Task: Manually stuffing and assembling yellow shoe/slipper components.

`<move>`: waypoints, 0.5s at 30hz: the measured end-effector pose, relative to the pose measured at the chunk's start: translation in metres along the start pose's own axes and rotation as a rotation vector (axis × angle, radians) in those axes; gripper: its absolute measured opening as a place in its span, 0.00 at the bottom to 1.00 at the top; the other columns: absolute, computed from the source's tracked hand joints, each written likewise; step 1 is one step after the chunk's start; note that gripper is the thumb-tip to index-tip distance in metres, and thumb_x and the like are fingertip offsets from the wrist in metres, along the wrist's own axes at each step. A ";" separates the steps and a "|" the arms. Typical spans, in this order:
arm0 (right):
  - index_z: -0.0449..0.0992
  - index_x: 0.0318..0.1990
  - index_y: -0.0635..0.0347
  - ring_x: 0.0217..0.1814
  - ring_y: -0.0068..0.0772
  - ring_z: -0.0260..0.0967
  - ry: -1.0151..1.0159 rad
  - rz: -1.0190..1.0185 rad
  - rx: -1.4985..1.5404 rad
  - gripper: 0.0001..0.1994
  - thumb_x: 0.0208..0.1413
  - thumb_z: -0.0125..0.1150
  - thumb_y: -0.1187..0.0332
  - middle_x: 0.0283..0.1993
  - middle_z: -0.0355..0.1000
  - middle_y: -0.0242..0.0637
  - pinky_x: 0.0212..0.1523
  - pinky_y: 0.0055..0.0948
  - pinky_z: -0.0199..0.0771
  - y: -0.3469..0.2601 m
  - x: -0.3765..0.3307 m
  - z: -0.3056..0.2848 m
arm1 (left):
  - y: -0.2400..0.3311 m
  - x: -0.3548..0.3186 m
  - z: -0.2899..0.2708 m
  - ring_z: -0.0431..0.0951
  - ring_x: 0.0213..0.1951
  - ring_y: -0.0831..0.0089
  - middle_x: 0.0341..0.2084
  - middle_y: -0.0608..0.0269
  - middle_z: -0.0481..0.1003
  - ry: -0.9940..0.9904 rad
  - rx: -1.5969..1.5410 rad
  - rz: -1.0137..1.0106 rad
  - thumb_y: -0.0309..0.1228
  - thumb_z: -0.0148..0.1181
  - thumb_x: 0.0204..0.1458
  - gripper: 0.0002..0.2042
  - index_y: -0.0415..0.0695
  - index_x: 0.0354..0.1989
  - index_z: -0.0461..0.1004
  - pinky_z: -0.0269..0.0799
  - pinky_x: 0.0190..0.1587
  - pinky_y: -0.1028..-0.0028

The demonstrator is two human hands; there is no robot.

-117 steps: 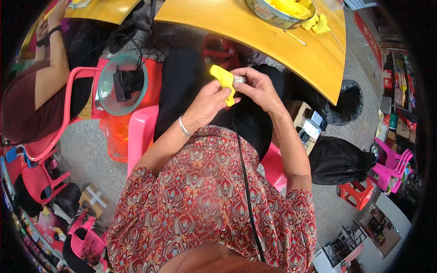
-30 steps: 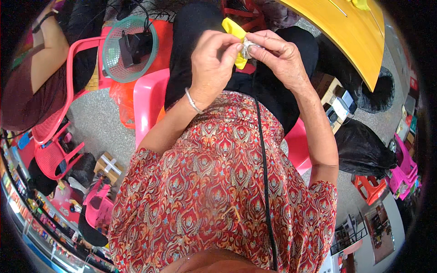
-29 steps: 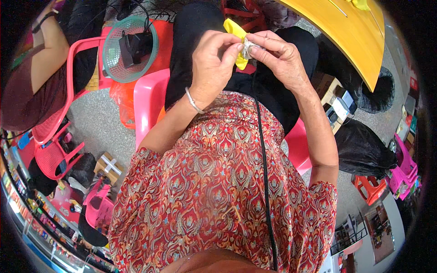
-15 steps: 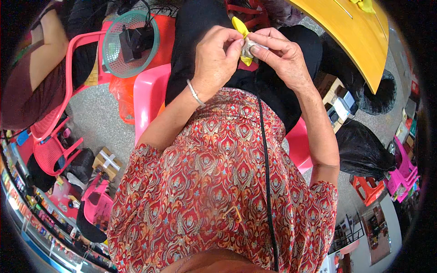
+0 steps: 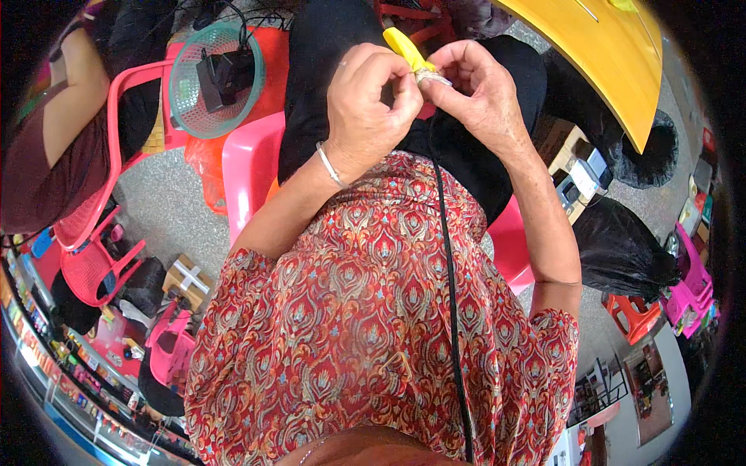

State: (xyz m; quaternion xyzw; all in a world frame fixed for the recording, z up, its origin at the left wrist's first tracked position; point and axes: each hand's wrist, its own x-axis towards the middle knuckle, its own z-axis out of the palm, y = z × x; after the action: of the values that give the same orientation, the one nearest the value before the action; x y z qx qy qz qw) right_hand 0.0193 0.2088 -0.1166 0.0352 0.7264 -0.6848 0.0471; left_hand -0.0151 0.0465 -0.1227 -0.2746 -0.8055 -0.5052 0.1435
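In front of my lap, both hands meet at a small bright yellow, petal-shaped piece (image 5: 403,46) that points up and to the left. Whitish, crumpled wrapping (image 5: 430,75) surrounds its lower end. My left hand (image 5: 365,105) pinches at that wrapped end between thumb and forefinger. From the other side, my right hand (image 5: 480,97) grips the same whitish wrapping, its thumb below and its fingers curled. The fingers hide part of the join, and I cannot tell what the piece is made of.
A yellow tabletop (image 5: 598,62) curves in at the upper right. To the left, a green mesh basket (image 5: 180,89) holds black adapters beside a pink chair (image 5: 116,116) and a seated person. Black bags (image 5: 622,248) and a carton (image 5: 571,167) lie to the right.
The yellow piece has tilted further left, and its lower tip no longer shows beneath the fingers. My right hand's fingers have lifted and curled, while the left fingers have closed in on the wrapping.
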 end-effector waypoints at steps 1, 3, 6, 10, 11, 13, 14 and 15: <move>0.71 0.43 0.68 0.35 0.17 0.70 0.035 -0.083 -0.018 0.14 0.50 0.65 0.74 0.34 0.71 0.31 0.36 0.18 0.73 0.003 0.000 0.000 | 0.002 0.000 0.001 0.72 0.26 0.62 0.22 0.59 0.70 0.023 -0.010 0.039 0.16 0.61 0.36 0.09 0.41 0.25 0.69 0.69 0.29 0.68; 0.71 0.43 0.67 0.34 0.17 0.70 0.038 -0.080 0.014 0.14 0.49 0.65 0.74 0.34 0.71 0.30 0.34 0.18 0.73 0.001 0.001 -0.001 | 0.004 0.001 0.001 0.72 0.26 0.61 0.23 0.59 0.70 0.016 0.004 0.079 0.17 0.61 0.35 0.09 0.41 0.25 0.69 0.69 0.29 0.68; 0.73 0.43 0.66 0.33 0.16 0.70 0.052 -0.082 0.024 0.13 0.49 0.65 0.75 0.32 0.72 0.30 0.33 0.18 0.74 0.003 0.001 -0.001 | 0.003 0.002 0.002 0.72 0.27 0.60 0.24 0.58 0.70 -0.003 0.049 0.158 0.17 0.62 0.35 0.10 0.41 0.25 0.69 0.69 0.30 0.67; 0.75 0.38 0.64 0.32 0.15 0.71 0.133 -0.084 -0.097 0.09 0.49 0.65 0.74 0.30 0.74 0.30 0.33 0.17 0.74 0.012 0.001 0.001 | -0.001 0.000 0.004 0.72 0.28 0.59 0.24 0.58 0.70 -0.033 0.108 0.184 0.17 0.62 0.34 0.10 0.41 0.26 0.69 0.69 0.31 0.66; 0.75 0.38 0.64 0.32 0.15 0.71 0.130 -0.083 -0.096 0.09 0.49 0.65 0.74 0.30 0.74 0.30 0.33 0.17 0.74 0.011 0.001 0.002 | -0.003 -0.001 0.005 0.72 0.28 0.59 0.24 0.58 0.70 -0.033 0.110 0.182 0.17 0.62 0.34 0.10 0.41 0.26 0.69 0.69 0.31 0.66; 0.76 0.36 0.65 0.30 0.14 0.71 0.163 -0.031 -0.118 0.07 0.50 0.64 0.74 0.29 0.75 0.29 0.33 0.17 0.74 0.008 0.001 0.003 | -0.007 -0.003 0.008 0.72 0.28 0.59 0.24 0.57 0.70 -0.031 0.092 0.146 0.18 0.62 0.36 0.10 0.41 0.27 0.69 0.69 0.30 0.67; 0.76 0.36 0.65 0.30 0.14 0.71 0.162 -0.031 -0.118 0.07 0.50 0.64 0.74 0.29 0.75 0.29 0.33 0.17 0.74 0.009 0.002 0.002 | -0.007 -0.004 0.009 0.72 0.28 0.59 0.24 0.57 0.70 -0.031 0.092 0.145 0.18 0.62 0.36 0.10 0.41 0.27 0.69 0.69 0.30 0.67; 0.76 0.36 0.64 0.30 0.14 0.71 0.187 -0.046 -0.106 0.06 0.50 0.64 0.73 0.28 0.75 0.29 0.32 0.17 0.74 0.011 0.002 0.001 | -0.006 -0.005 0.009 0.74 0.30 0.65 0.27 0.59 0.72 -0.067 0.036 0.025 0.19 0.62 0.41 0.09 0.40 0.30 0.70 0.71 0.34 0.70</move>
State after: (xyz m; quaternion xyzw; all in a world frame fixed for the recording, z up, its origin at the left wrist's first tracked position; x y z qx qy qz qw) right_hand 0.0187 0.2086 -0.1278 0.0797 0.7635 -0.6400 -0.0345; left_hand -0.0144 0.0515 -0.1334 -0.2987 -0.8152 -0.4795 0.1279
